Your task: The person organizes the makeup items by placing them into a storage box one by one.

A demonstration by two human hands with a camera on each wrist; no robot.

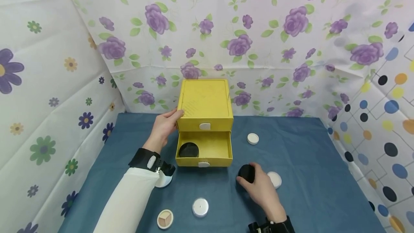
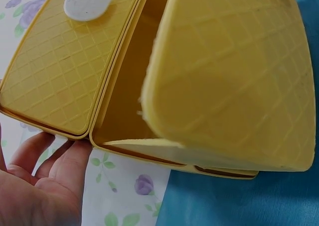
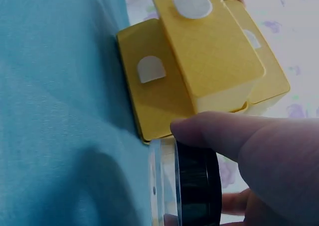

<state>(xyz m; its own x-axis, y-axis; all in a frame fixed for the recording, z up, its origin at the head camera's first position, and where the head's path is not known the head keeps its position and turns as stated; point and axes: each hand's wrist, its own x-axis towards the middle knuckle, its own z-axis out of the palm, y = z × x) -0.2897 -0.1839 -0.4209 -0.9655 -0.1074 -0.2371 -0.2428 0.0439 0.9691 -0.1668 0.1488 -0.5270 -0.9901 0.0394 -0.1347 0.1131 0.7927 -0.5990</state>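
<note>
A yellow box of three drawers (image 1: 205,98) stands at the back of the cloth, its middle drawer (image 1: 218,145) pulled out. Inside that drawer, on the left, lies a black round container (image 1: 189,150). My left hand (image 1: 164,127) touches the box's upper left side, fingers against its wall; in the left wrist view the left hand (image 2: 47,181) reaches that side from below. My right hand (image 1: 263,188) pinches a round jar (image 1: 247,173) over the cloth, right of the drawer. The right wrist view shows the jar (image 3: 199,186) with black lid and clear body, tipped on edge.
On the blue cloth (image 1: 310,161) lie a small white disc (image 1: 253,138), a white round case (image 1: 275,179) behind the right hand, a silver-white round case (image 1: 200,207) and a three-shade round palette (image 1: 165,219). Another white round piece (image 1: 164,180) sits partly under the left wrist. Patterned sheets surround the cloth.
</note>
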